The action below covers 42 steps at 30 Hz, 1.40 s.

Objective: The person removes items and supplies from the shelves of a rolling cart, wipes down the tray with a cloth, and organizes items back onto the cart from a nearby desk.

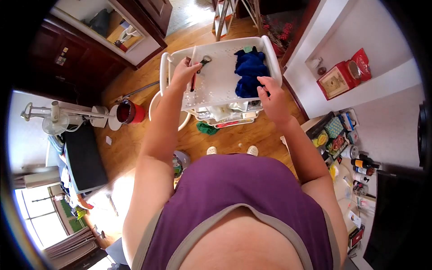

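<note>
White cart (219, 85), one blue cloth (252, 67), two hands (185, 71) (273, 100)

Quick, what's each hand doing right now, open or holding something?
Left hand: fingertips at the dark tool; can't tell whether its grip is closed.
Right hand: open, by the blue cloth.

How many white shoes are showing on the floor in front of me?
2: the left shoe and the right shoe, apart on the wooden floor, between the white cart and the purple top. Other shoes may be hidden.
</note>
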Each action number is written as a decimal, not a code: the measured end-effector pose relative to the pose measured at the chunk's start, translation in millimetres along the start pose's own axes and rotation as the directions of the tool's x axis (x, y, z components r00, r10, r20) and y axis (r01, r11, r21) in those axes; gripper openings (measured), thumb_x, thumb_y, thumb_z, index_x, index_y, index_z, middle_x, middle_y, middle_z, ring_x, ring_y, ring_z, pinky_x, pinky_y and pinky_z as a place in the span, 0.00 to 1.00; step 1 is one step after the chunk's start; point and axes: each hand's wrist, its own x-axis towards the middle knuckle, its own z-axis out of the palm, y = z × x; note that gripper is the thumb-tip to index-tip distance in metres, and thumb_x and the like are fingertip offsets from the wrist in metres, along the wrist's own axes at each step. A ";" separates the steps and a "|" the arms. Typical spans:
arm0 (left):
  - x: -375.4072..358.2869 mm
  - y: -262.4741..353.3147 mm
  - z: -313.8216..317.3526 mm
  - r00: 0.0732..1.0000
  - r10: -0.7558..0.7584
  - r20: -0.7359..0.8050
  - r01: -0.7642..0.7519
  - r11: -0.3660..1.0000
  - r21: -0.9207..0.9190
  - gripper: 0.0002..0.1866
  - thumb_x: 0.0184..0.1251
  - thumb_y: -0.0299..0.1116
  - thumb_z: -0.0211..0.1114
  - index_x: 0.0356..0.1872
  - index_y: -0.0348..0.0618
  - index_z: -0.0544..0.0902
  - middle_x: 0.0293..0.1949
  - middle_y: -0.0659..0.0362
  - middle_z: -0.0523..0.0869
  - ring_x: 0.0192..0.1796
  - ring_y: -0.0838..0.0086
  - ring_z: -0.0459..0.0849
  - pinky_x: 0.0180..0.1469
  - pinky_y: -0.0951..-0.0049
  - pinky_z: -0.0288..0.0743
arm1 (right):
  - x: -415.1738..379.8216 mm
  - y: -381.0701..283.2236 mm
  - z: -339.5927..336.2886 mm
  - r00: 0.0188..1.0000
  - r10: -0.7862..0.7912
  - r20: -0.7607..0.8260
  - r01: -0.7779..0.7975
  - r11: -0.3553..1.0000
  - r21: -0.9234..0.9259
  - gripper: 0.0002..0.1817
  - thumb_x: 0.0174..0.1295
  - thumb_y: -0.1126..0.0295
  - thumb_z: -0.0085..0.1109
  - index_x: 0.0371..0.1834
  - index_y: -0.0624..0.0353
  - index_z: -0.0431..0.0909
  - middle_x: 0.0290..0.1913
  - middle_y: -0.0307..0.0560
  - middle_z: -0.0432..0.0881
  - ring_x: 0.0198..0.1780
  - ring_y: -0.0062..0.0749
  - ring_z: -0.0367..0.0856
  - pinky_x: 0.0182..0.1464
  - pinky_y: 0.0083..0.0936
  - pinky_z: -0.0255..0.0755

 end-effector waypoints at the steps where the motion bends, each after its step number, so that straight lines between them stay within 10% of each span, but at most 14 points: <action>1: 1.0 -10.7 3.4 0.995 0.091 -0.030 -0.090 0.995 0.032 0.27 0.52 0.39 0.68 0.52 0.36 0.73 0.42 0.54 0.79 0.42 0.72 0.77 0.45 0.72 0.70 | -2.1 0.5 -8.7 1.000 -0.003 -0.031 0.003 1.000 0.007 0.14 0.58 0.77 0.53 0.47 0.66 0.74 0.46 0.58 0.76 0.45 0.49 0.76 0.49 0.33 0.70; 4: 4.1 -6.3 2.0 0.987 0.158 0.008 -0.158 0.986 0.050 0.35 0.59 0.49 0.63 0.60 0.37 0.63 0.52 0.54 0.74 0.49 0.72 0.74 0.46 0.68 0.70 | -6.8 5.7 -24.4 0.989 0.120 -0.088 -0.107 0.984 0.139 0.13 0.60 0.77 0.52 0.48 0.65 0.74 0.45 0.54 0.76 0.41 0.40 0.77 0.44 0.28 0.72; 7: -11.4 22.3 -4.0 0.981 -0.187 -0.044 0.153 0.902 -0.404 0.24 0.67 0.52 0.52 0.48 0.39 0.73 0.41 0.58 0.80 0.44 0.72 0.78 0.45 0.65 0.73 | -11.4 5.8 -37.5 0.973 0.189 -0.135 -0.170 0.975 0.141 0.13 0.61 0.77 0.51 0.49 0.66 0.74 0.43 0.50 0.77 0.39 0.30 0.77 0.40 0.24 0.72; 10: -15.1 28.7 -7.0 0.990 -0.138 -0.005 0.102 0.756 -0.646 0.19 0.70 0.49 0.50 0.42 0.42 0.75 0.34 0.60 0.82 0.34 0.73 0.80 0.39 0.68 0.76 | -17.3 13.4 -47.3 0.955 0.252 -0.159 -0.231 0.963 0.139 0.12 0.62 0.76 0.51 0.49 0.66 0.74 0.42 0.46 0.77 0.40 0.26 0.76 0.44 0.21 0.71; 14: -15.4 17.7 -15.8 0.996 0.026 0.084 0.022 0.846 -0.533 0.19 0.71 0.49 0.48 0.41 0.42 0.75 0.31 0.61 0.82 0.30 0.73 0.81 0.33 0.71 0.77 | -26.4 16.0 -50.4 0.928 0.356 -0.108 -0.336 0.927 0.166 0.13 0.64 0.75 0.50 0.50 0.66 0.74 0.42 0.44 0.79 0.42 0.23 0.77 0.48 0.19 0.70; 20: -24.0 42.3 -25.3 0.986 -0.155 0.061 0.162 0.798 -0.580 0.32 0.68 0.59 0.45 0.60 0.44 0.70 0.54 0.57 0.75 0.58 0.70 0.70 0.55 0.69 0.66 | -35.6 8.8 -45.6 0.943 0.320 -0.092 -0.313 0.946 0.083 0.13 0.64 0.75 0.49 0.50 0.66 0.74 0.42 0.44 0.79 0.42 0.23 0.77 0.48 0.19 0.71; 22: -41.2 61.4 -28.3 0.990 -0.101 0.102 0.138 0.866 -0.480 0.30 0.67 0.56 0.48 0.62 0.47 0.68 0.49 0.59 0.78 0.57 0.72 0.68 0.60 0.64 0.56 | -33.4 -0.1 -36.6 0.954 0.286 -0.085 -0.280 0.957 0.079 0.12 0.64 0.75 0.49 0.50 0.66 0.74 0.42 0.45 0.79 0.42 0.23 0.77 0.48 0.19 0.71; 23: -60.2 73.4 -31.1 0.985 0.066 0.156 -0.068 0.998 0.009 0.29 0.65 0.52 0.55 0.60 0.44 0.71 0.50 0.54 0.79 0.56 0.66 0.73 0.57 0.67 0.64 | -31.3 -5.4 -29.2 0.955 0.290 -0.055 -0.280 0.949 0.143 0.12 0.63 0.75 0.50 0.49 0.66 0.74 0.40 0.47 0.79 0.40 0.27 0.78 0.44 0.22 0.72; 24: -57.6 67.7 -34.8 0.985 0.068 0.157 -0.070 0.998 0.006 0.29 0.65 0.52 0.55 0.60 0.44 0.71 0.50 0.54 0.79 0.56 0.66 0.73 0.57 0.67 0.64 | -28.8 -8.8 -24.2 0.956 0.291 -0.027 -0.279 0.938 0.204 0.12 0.61 0.75 0.51 0.47 0.65 0.75 0.38 0.50 0.79 0.38 0.31 0.78 0.41 0.24 0.72; 27: -49.2 52.8 -32.0 0.868 0.471 0.157 -0.419 0.527 0.740 0.24 0.60 0.43 0.61 0.54 0.37 0.76 0.50 0.44 0.78 0.50 0.55 0.79 0.52 0.63 0.72 | -28.6 -1.6 -17.6 0.967 0.227 -0.111 -0.210 0.966 0.149 0.12 0.62 0.75 0.51 0.48 0.65 0.75 0.41 0.52 0.77 0.39 0.34 0.78 0.43 0.25 0.72; 31: -57.9 64.3 27.7 0.761 0.573 0.303 -0.648 0.692 0.319 0.18 0.59 0.33 0.65 0.50 0.40 0.79 0.50 0.47 0.79 0.52 0.55 0.78 0.53 0.66 0.72 | 3.6 -0.1 -35.4 0.933 0.064 -0.355 -0.143 0.969 -0.200 0.14 0.63 0.74 0.50 0.51 0.65 0.73 0.50 0.53 0.74 0.43 0.42 0.77 0.47 0.28 0.71; 35: -71.7 73.4 118.4 0.744 0.472 0.473 -0.661 0.627 0.413 0.23 0.56 0.38 0.64 0.51 0.37 0.75 0.56 0.41 0.71 0.57 0.46 0.70 0.58 0.58 0.68 | 45.1 49.9 -21.5 0.936 0.052 -0.348 -0.103 0.986 -0.131 0.16 0.65 0.71 0.47 0.55 0.64 0.72 0.46 0.55 0.76 0.43 0.43 0.76 0.49 0.30 0.70; 42: -30.5 31.0 192.6 0.702 0.606 0.373 -0.686 0.436 0.582 0.28 0.52 0.31 0.62 0.56 0.34 0.67 0.62 0.34 0.61 0.65 0.43 0.61 0.57 0.51 0.67 | 47.5 46.3 -4.6 0.860 0.508 -0.041 -0.495 0.852 0.171 0.22 0.68 0.69 0.43 0.65 0.60 0.63 0.35 0.43 0.78 0.19 0.17 0.71 0.22 0.16 0.68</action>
